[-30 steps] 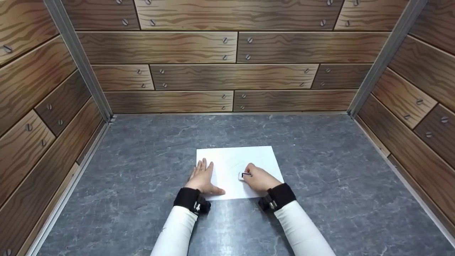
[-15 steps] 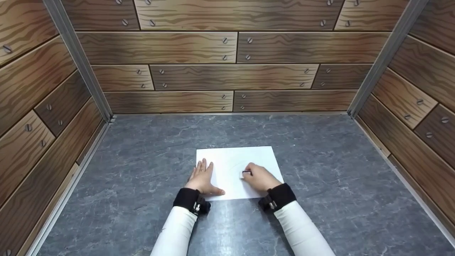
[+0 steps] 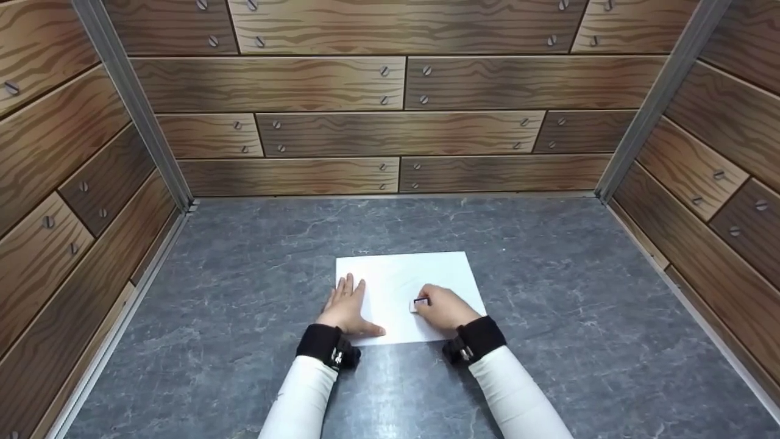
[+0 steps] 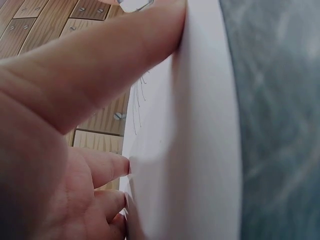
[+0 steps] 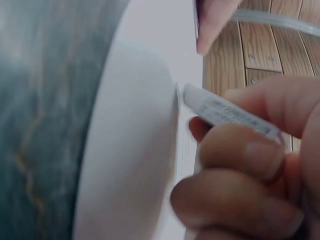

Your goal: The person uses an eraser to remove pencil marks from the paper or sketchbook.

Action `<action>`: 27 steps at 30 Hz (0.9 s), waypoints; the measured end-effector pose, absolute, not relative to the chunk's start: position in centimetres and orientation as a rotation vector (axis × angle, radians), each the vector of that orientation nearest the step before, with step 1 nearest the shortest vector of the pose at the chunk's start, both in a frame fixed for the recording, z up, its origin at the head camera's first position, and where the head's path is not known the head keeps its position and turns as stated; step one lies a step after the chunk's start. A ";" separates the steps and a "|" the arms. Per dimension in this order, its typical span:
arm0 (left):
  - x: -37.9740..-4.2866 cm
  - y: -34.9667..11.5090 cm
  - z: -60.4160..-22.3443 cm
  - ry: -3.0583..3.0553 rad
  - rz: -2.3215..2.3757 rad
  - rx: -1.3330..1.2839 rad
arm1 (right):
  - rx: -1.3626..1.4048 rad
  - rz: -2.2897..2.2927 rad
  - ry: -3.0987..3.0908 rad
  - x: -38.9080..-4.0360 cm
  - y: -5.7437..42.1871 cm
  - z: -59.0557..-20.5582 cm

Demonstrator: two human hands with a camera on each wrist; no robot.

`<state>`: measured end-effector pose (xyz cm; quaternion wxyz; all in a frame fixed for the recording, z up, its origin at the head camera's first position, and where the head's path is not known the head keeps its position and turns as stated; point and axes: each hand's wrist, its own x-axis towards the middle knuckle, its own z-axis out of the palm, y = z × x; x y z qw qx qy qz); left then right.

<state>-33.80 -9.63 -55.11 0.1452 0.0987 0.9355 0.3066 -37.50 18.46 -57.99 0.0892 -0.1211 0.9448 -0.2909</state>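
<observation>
A white sheet of paper (image 3: 405,268) lies on the grey surface in the head view. On its left side my left hand (image 3: 347,310) rests with fingers spread and thumb straight, pressing the sheet down. My right hand (image 3: 448,310) pinches a white eraser (image 5: 222,111) with a printed sleeve between thumb and curled fingers. One end of the eraser meets the paper in the right wrist view. Thin dark lines (image 4: 138,112) show on the sheet in the left wrist view, past my left thumb (image 4: 100,60). Part of the eraser is hidden by the right fingers.
The grey marbled tabletop (image 3: 262,244) surrounds the sheet. Wood-patterned panels (image 3: 329,131) wall it in at the back and both sides, with metal posts in the corners. Black straps (image 3: 481,336) carrying small cameras sit on both wrists.
My right hand makes small rubbing shifts with the eraser, slightly up the sheet and then back toward me. The left hand and the paper stay in place.
</observation>
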 end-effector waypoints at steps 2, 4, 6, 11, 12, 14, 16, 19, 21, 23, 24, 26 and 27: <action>-33.8 -9.7 -55.1 2.698 0.884 0.291 | -0.314 -0.844 2.843 -37.6 18.6 -58.0; -33.9 -9.7 -55.1 2.701 0.891 0.298 | -0.225 -0.822 2.904 -37.6 18.9 -57.9; -33.9 -9.7 -55.1 2.702 0.897 0.305 | -0.168 -0.810 2.941 -37.6 19.0 -57.8; -33.7 -9.7 -55.0 2.692 0.899 0.307 | -0.353 -0.843 2.890 -37.3 18.6 -58.2; -33.7 -9.7 -55.0 2.685 0.898 0.305 | -0.374 -0.850 2.875 -37.3 18.5 -58.2; -33.6 -9.7 -54.9 2.676 0.901 0.298 | -0.360 -0.845 2.881 -37.2 18.6 -58.2; -33.7 -9.6 -54.8 2.670 0.905 0.292 | -0.283 -0.830 2.924 -37.3 18.8 -58.1; -33.8 -9.6 -54.7 2.675 0.914 0.291 | -0.189 -0.817 2.979 -37.5 19.2 -57.9; -33.8 -9.6 -54.8 2.682 0.909 0.292 | -0.222 -0.832 2.973 -37.5 19.2 -57.9; -33.8 -9.6 -55.0 2.687 0.907 0.290 | -0.293 -0.846 2.942 -37.3 18.8 -58.0; -33.9 -9.5 -55.2 2.692 0.905 0.291 | -0.318 -0.852 2.931 -37.2 18.5 -58.1; -33.8 -9.5 -55.3 2.695 0.900 0.291 | -0.341 -0.858 2.920 -37.1 18.2 -58.3; -33.7 -9.5 -55.2 2.693 0.902 0.292 | -0.339 -0.845 2.926 -37.1 18.3 -58.4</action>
